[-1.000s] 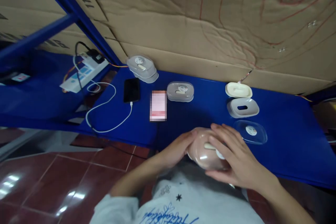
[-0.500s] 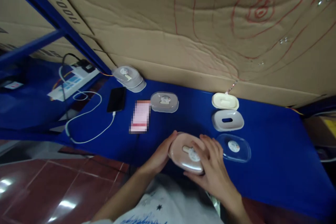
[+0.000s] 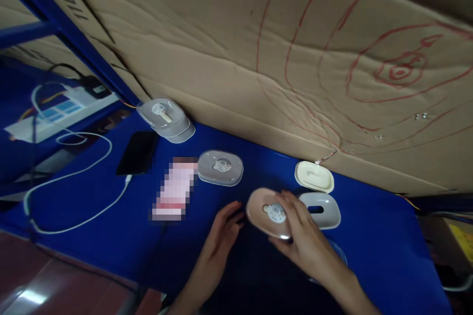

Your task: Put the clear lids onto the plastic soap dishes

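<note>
The pink box has been released by the left hand, now resting with loosely spread fingers on the counter. It is gripped by the right hand alone, above the counter beside the grey tray.

Pink soap box, blue table, red-scribbled brown cardboard.

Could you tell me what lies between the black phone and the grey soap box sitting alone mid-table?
In the head view, a pink card-like item, blurred out, lies on the blue table between the black phone and the grey soap box.
</note>
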### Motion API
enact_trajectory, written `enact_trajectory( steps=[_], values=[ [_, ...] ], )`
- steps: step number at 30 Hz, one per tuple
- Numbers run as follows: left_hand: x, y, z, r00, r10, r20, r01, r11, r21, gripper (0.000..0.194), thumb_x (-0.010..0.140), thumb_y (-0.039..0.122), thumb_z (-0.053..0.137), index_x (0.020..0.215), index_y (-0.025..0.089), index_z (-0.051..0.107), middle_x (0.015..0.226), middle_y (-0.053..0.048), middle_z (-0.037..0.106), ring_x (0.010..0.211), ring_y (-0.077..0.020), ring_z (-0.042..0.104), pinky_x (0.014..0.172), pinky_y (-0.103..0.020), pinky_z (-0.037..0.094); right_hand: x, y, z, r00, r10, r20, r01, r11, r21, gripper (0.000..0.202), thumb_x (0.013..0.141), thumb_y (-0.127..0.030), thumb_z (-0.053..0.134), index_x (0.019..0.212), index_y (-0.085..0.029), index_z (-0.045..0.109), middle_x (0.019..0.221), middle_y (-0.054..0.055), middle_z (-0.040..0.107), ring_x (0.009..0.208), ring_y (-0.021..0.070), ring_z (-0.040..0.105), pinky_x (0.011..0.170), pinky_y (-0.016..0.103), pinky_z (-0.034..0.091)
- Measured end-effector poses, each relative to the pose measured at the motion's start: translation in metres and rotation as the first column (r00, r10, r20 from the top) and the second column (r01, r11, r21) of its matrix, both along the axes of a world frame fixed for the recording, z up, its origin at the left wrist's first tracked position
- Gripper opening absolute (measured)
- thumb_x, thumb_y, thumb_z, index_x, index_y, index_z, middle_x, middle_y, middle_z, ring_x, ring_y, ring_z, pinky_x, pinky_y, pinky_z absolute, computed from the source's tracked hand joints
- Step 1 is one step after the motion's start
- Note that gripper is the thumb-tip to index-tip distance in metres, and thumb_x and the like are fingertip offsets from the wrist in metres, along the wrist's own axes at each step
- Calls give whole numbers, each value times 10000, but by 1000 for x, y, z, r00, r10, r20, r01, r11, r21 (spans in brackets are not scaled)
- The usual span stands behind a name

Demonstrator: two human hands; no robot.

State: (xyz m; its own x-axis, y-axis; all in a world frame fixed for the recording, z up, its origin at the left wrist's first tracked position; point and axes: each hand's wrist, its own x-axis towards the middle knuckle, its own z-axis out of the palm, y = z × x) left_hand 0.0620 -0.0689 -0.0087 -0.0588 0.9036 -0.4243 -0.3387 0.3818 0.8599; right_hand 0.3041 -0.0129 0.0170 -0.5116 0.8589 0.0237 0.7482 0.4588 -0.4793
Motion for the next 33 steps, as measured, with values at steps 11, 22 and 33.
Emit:
enact_trajectory(
  steps=[11,22,33],
  values=[
    [-66,-10,-2,858,-404,-317,446,893,68,327,1018,498,628,1271,328,747,1363,-85,724,1268,-305,675,1123,-440,530,-34,44,7,989,4,147,-4,1000,1,1014,963,-315,758,1727,-308,91,1797,185,166,1664,359,166,1292,650,277],
    [-44,-11,-9,791,-439,-425,543,824,160,277,1029,445,621,1231,317,761,1313,-77,750,1189,-300,711,1077,-448,552,51,-129,-17,754,-654,54,611,729,308,550,1087,-438,536,1613,-311,445,1644,155,497,1527,394,466,1160,715,436],
    [3,110,22,95,-8,-995,943,320,87,746,926,406,786,1598,281,488,1773,-163,288,1647,-409,224,1318,-625,172,62,-85,-17,892,-447,-65,443,836,324,413,1082,-374,572,1481,-266,581,1554,135,591,1485,330,513,1196,622,395]
  ],
)
